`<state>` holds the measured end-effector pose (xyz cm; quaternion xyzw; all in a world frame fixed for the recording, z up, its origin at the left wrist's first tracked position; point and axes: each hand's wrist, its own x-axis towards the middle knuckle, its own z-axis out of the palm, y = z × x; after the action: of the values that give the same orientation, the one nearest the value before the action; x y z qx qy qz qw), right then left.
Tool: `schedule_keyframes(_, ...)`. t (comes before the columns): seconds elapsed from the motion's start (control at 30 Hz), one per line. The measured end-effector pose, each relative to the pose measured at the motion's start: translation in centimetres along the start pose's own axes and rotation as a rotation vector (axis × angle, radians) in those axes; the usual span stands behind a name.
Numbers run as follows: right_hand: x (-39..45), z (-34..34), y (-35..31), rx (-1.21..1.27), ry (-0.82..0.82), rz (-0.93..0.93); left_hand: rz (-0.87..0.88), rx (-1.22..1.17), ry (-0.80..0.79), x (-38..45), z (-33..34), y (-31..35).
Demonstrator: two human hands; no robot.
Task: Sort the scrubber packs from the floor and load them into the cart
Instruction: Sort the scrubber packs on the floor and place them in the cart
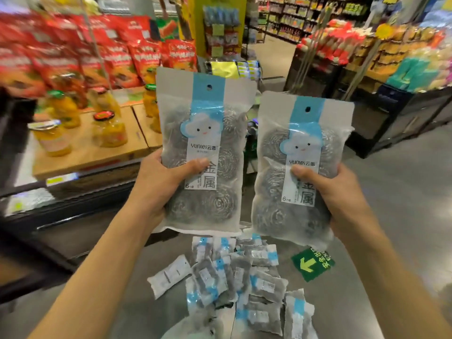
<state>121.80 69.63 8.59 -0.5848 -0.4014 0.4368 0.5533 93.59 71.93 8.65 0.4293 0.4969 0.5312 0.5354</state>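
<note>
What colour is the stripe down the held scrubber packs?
Light blue, on both the left pack and right pack; head view.

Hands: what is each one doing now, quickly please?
Left hand: grips one scrubber pack, upright.
Right hand: grips another scrubber pack, upright.

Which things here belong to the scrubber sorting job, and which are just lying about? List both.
Job:
- left hand, holding a scrubber pack
- right hand, holding a second pack
- pile of packs on the floor

Lying about:
- jars of yellow fruit
- red bags
- green arrow floor sticker
</note>
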Motion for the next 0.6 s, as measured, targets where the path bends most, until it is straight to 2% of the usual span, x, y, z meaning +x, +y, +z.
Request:
schedule_keyframes(0.27,-3.0,13.1,2.1,0.004,-0.424,0.042,0.032,0.05,0.464,-11.6,-12.3,0.9)
schedule_keyframes(0.4,-7.0,19.9,2.2,0.004,-0.638,0.061,0.054,0.074,0.686,-17.5,-17.5,1.5)
schedule_keyframes(0.6,-14.6,29.3,1.6,0.006,-0.873,0.05,0.067,0.046,0.94,-27.0,-25.7,2.0)
